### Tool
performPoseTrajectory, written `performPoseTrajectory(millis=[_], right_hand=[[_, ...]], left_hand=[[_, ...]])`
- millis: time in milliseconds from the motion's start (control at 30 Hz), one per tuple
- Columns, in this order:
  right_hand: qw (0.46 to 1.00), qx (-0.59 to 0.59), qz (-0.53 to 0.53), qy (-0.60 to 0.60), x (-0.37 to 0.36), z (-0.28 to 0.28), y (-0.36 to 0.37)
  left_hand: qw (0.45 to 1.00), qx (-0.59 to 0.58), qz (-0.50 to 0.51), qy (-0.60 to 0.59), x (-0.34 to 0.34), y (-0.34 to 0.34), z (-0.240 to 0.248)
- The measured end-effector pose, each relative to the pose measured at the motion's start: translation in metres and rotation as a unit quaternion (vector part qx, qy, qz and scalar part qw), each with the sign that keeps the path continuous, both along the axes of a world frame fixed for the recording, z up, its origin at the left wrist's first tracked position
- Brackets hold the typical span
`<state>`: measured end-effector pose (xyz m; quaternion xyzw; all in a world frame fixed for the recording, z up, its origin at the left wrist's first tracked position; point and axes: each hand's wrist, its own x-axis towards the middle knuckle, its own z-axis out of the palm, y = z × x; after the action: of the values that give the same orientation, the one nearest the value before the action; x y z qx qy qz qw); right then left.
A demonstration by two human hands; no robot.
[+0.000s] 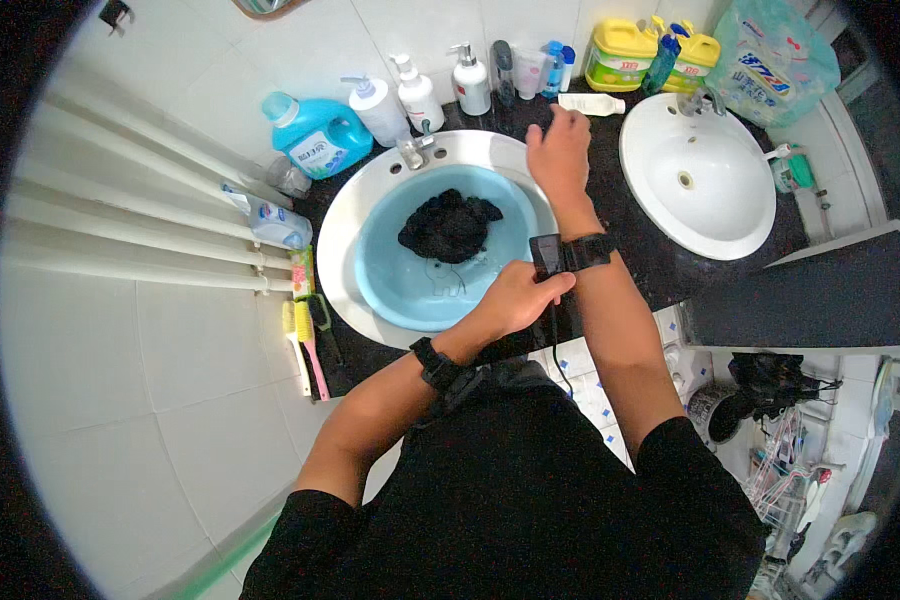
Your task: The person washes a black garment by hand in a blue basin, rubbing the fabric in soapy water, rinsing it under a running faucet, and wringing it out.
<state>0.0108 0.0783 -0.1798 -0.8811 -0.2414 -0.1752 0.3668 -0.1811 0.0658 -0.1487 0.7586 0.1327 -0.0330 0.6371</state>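
Observation:
My left hand (515,298) reaches across to my right wrist and grips a small black box (547,256) there, its thumb along the lower edge. The box sits beside a black wrist strap (588,250), and a thin black cable hangs below it. My right hand (560,160) is held over the counter between the two sinks, fingers loosely bent and thumb apart, with nothing visible in it. Its fingertips are near a white tube (592,104). A light-blue basin (385,285) rests in the left sink (335,265), with a dark wet cloth bundle (450,225) inside.
Behind the left sink stand pump bottles (417,93) and a blue detergent jug (320,137). The right sink (660,190) has a metal faucet (705,100); yellow jugs (618,58) and a plastic bag (775,65) are behind it. Brushes (310,345) lie at the counter's left edge.

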Motion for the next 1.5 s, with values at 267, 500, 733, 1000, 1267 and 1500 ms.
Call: performPoseTrajectory(millis=[267,500,733,1000,1267,1500], right_hand=[[0.975,-0.123,0.047,-0.181,-0.017,0.025,0.029],[0.830,0.324,0.130,0.434,-0.024,0.049,0.053],[0.726,0.413,0.155,0.527,-0.029,0.044,0.053],[0.716,0.264,0.127,0.634,-0.035,-0.020,0.063],[0.711,0.252,0.276,0.595,-0.005,-0.062,0.144],[0.661,0.260,0.301,0.637,0.018,-0.085,0.161]], left_hand=[[0.995,-0.033,0.067,0.063,-0.006,0.009,0.025],[0.999,-0.005,0.030,0.028,-0.017,0.039,0.016],[0.997,0.057,-0.032,-0.028,-0.016,0.060,0.011],[0.705,-0.513,0.488,0.038,-0.037,0.179,-0.086],[0.665,-0.591,0.457,-0.017,-0.051,0.202,-0.120],[0.642,-0.596,0.480,0.037,-0.046,0.181,-0.120]])
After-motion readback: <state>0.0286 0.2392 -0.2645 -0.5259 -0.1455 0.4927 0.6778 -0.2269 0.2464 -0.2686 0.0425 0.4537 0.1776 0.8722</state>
